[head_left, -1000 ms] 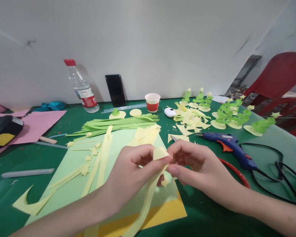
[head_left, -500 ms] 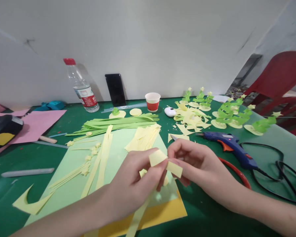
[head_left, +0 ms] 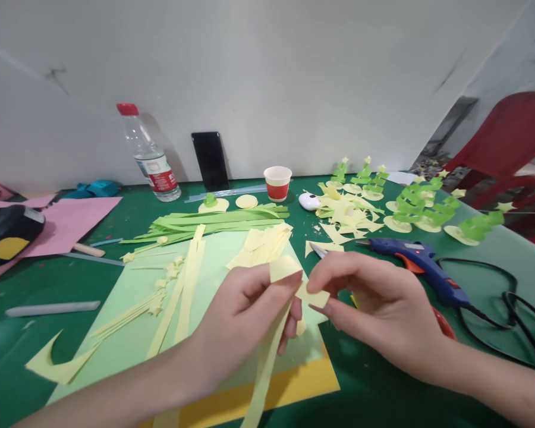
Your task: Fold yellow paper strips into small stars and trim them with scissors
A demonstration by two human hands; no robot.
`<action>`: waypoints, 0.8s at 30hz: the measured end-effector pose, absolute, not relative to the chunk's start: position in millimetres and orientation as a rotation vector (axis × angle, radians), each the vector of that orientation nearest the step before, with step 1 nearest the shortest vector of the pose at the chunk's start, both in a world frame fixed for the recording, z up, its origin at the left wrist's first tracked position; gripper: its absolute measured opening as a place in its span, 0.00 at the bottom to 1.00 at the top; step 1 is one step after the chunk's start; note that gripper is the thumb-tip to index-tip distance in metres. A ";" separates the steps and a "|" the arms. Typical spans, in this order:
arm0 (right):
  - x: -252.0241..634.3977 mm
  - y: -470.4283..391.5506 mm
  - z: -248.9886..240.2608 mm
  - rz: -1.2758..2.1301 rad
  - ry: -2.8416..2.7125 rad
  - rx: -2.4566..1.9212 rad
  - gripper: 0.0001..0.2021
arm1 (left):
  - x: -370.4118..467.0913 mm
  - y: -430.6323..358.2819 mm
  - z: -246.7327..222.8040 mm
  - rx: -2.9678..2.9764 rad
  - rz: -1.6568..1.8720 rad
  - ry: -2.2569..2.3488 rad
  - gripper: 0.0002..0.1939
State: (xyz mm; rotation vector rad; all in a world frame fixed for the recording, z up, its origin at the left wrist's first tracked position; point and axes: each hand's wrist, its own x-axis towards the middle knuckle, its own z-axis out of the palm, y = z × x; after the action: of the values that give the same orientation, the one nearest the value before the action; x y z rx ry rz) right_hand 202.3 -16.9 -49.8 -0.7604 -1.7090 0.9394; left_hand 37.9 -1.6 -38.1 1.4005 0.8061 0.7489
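My left hand (head_left: 245, 315) pinches a pale yellow paper strip (head_left: 267, 362) near its folded end, where a loop shows above the thumb. The strip's long tail hangs down over the yellow-edged board. Just to the right, my right hand (head_left: 378, 309) has thumb and index finger on the short end of the same strip. Beneath my hands lies a light green sheet (head_left: 223, 255) with long yellow strips (head_left: 188, 285), a stack of yellow strips (head_left: 256, 246) and small paper stars on thin strips (head_left: 154, 304).
Green strips (head_left: 214, 221), a paper cup (head_left: 277, 183), a phone (head_left: 210, 160) and a bottle (head_left: 158, 172) stand or lie behind. Rightward are yellow scraps (head_left: 350, 208), green star-topped curls (head_left: 414, 205) and a glue gun (head_left: 414, 252) with its cable. A tape measure (head_left: 11, 235) is far left.
My right hand has shifted slightly right, and its fingers now hold the strip's short end. The strip's tail shows more fully below my left hand.
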 end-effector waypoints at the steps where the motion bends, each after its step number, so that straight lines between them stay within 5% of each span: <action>1: 203.7 -16.7 -49.1 0.881 -1.766 -0.749 0.09 | 37.7 -1.3 -37.2 1.423 0.738 0.812 0.20; 8: 204.5 -21.8 -49.8 0.714 -1.875 -0.677 0.09 | 36.3 -2.9 -39.3 1.605 0.798 0.806 0.17; 24: 194.7 -24.0 -39.7 1.367 -1.531 -0.831 0.07 | 34.4 -5.0 -36.3 1.983 0.762 0.684 0.13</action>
State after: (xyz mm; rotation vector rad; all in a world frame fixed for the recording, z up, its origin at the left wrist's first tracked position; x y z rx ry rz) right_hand 194.7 -24.0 -39.7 -0.8313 -1.5311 1.3666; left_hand 34.4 -5.0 -36.3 1.9827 0.6841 0.7624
